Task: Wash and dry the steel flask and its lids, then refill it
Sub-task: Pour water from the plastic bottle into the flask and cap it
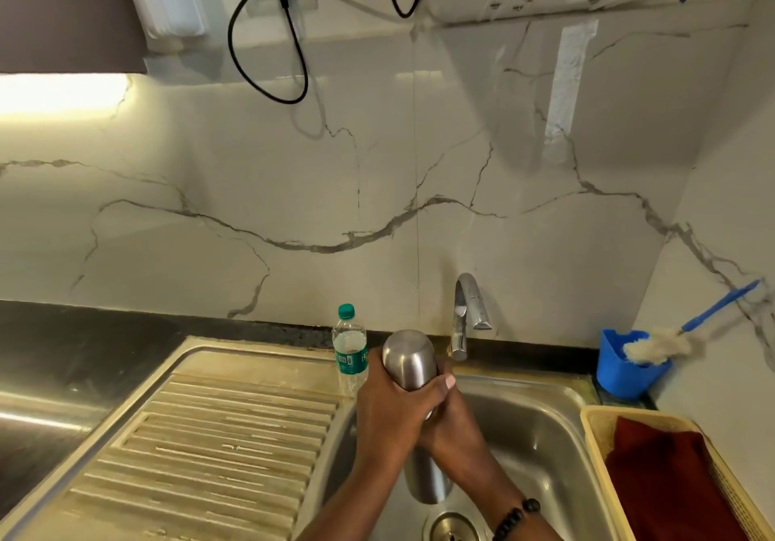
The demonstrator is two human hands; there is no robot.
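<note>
The steel flask (409, 358) is held upside down over the sink basin (541, 427), its flat base toward the wall and its mouth end pointing down above the drain (453, 528). My left hand (388, 410) grips the flask's middle, thumb across the front. Just to its right, my right hand (457, 423) wraps the same part of the body. No water comes from the tap (467, 310). No lids show.
A plastic water bottle (350, 345) with a green cap stands behind the flask on the sink rim. The ribbed drainboard (209, 448) lies left. A blue holder (629, 366) with a bottle brush (658, 347) sits right. A yellow basket (595, 423) holds a dark red cloth (662, 473).
</note>
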